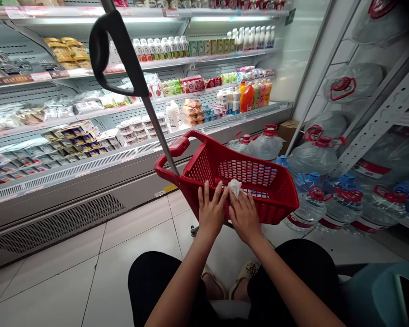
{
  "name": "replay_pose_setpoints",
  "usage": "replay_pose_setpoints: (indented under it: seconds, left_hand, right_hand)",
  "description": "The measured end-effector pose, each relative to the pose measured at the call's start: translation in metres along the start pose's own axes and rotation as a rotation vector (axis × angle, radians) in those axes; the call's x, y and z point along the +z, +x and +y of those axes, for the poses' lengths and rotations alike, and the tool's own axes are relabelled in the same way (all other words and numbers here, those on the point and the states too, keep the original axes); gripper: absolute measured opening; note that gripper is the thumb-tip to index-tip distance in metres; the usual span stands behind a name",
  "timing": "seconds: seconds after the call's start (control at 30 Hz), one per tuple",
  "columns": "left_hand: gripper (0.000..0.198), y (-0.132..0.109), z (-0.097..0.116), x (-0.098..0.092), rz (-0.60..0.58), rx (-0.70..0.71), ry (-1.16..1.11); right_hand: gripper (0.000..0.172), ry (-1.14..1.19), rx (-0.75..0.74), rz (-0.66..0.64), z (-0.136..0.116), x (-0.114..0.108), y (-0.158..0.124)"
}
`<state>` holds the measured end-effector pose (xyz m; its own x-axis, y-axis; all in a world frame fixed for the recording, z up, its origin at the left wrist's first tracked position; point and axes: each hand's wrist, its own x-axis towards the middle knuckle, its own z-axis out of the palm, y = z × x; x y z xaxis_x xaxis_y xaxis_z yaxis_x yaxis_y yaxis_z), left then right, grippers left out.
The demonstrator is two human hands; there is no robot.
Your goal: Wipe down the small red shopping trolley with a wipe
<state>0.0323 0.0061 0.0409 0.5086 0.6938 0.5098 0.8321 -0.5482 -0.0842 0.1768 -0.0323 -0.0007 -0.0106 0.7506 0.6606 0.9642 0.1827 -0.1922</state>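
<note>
A red plastic shopping basket (274, 206) with perforated walls stands in front of me, with a grey pole and black handle (131, 54) rising on its left. My left hand (211, 212) lies on the near side of the basket, fingers spread and holding nothing. Just to its right, my right hand (245, 217) rests at the near rim. A crumpled white tissue (235, 187) pokes up at that hand's fingertips, pressed against the rim. The right palm's underside is hidden.
An open refrigerated display case (88, 179) with dairy goods and drinks runs along the back and left. Large water bottles (306, 200) crowd the right side of the basket, beside a white perforated shelf post (377, 113). My knees and shoes are below, on the tiled floor (122, 263).
</note>
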Motion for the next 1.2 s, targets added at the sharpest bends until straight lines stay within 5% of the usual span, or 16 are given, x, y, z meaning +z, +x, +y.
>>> replay_pose_setpoints:
  seconds: [0.13,0.4,0.7,0.97,1.07,1.2]
  left_hand:
    - [0.080,-0.006,-0.012,-0.006,-0.014,0.022,0.013]
    - [0.088,-0.006,-0.026,-0.006,-0.018,-0.048,-0.004]
    - [0.078,-0.006,0.005,0.008,-0.001,0.041,-0.049]
    - [0.087,-0.010,-0.028,0.003,-0.037,0.007,-0.036]
    - [0.086,-0.009,-0.024,0.006,-0.033,-0.052,-0.053]
    - [0.085,-0.010,-0.004,0.012,-0.052,-0.002,-0.105]
  right_hand:
    - [0.068,-0.002,-0.056,-0.042,-0.003,-0.004,0.001]
    - [0.067,-0.119,0.054,-0.020,0.064,-0.043,-0.058]
    - [0.069,-0.058,-0.003,-0.046,0.007,-0.006,-0.012]
    - [0.065,-0.085,0.007,-0.075,0.048,-0.044,-0.053]
    - [0.066,-0.113,0.047,-0.056,0.050,-0.047,-0.069]
    - [0.072,-0.106,-0.006,-0.054,0.024,-0.027,-0.053]
